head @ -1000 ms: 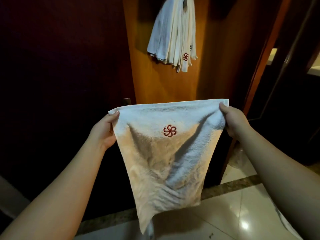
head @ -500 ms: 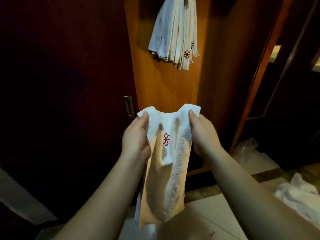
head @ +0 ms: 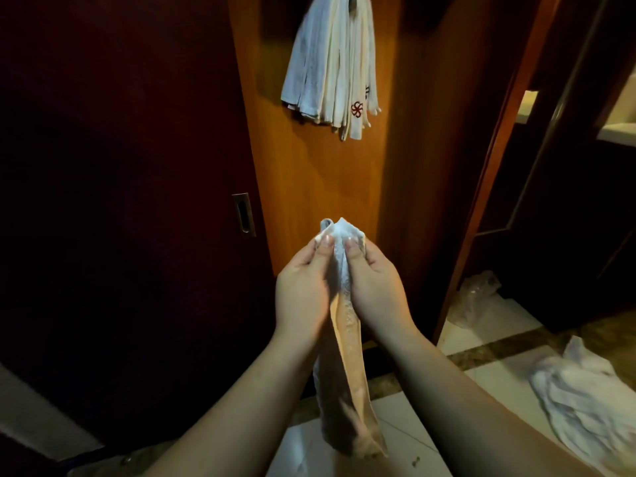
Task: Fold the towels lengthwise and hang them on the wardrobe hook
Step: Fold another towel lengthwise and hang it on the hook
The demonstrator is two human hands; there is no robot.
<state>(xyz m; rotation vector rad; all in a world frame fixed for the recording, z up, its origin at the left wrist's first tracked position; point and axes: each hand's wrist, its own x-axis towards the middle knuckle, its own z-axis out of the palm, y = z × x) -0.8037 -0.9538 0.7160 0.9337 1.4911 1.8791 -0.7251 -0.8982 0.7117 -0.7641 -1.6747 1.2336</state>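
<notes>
A white towel (head: 347, 380) hangs folded into a narrow strip in front of me. My left hand (head: 303, 287) and my right hand (head: 373, 287) pinch its top corners together, palms almost touching, with the folded strip dangling between my wrists toward the floor. Higher up, several folded white towels (head: 332, 67), one showing a red pinwheel logo, hang bunched from a hook (head: 352, 0) on the orange wooden wardrobe panel (head: 309, 187). The hook itself is mostly hidden by the towels.
A dark sliding door with a recessed metal handle (head: 243, 215) stands at the left. A heap of white towels (head: 581, 397) lies on the tiled floor at the lower right. Crumpled clear plastic (head: 478, 297) lies by the wooden door frame (head: 495, 160).
My hands came together from spread apart, closing the towel from a flat open sheet into a narrow lengthwise fold. The red logo is now folded inside, out of sight.
</notes>
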